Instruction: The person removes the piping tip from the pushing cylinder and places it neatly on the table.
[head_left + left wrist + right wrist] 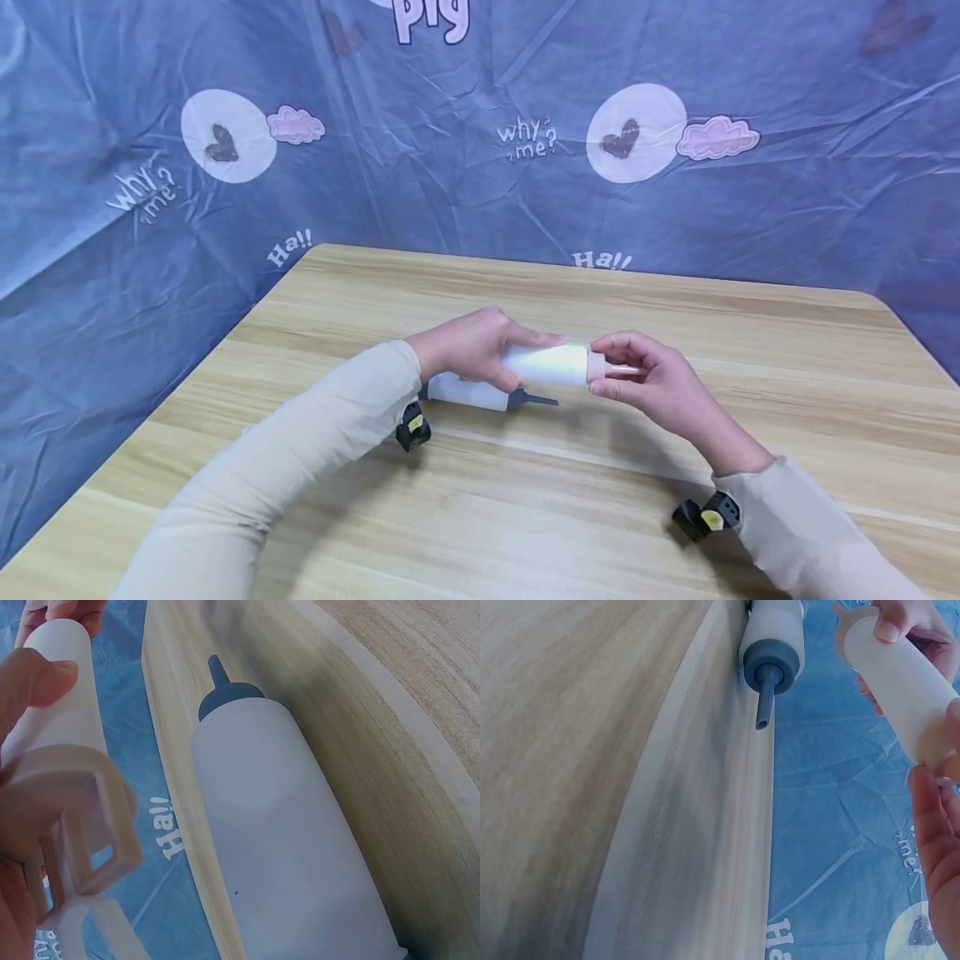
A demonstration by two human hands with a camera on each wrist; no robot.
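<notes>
My left hand [467, 343] grips a white squeeze bottle [553, 364] round its body, holding it level above the table. The bottle's pale pink cap [596, 367] and thin nozzle point right, where my right hand [663, 385] pinches the cap between thumb and fingers. A beige end piece with a loop [112, 825] shows at the bottle's other end in the left wrist view. Just below my left hand, a second white squeeze bottle [468, 392] lies on its side, its dark grey nozzle cap [769, 666] also pointing right.
A wood-grain table [465, 517] lies beneath both hands. Blue printed cloth [450, 167] hangs behind it and along the left side. Small black wrist cameras, the left one [412, 427] and the right one [707, 517], sit at the sleeve cuffs.
</notes>
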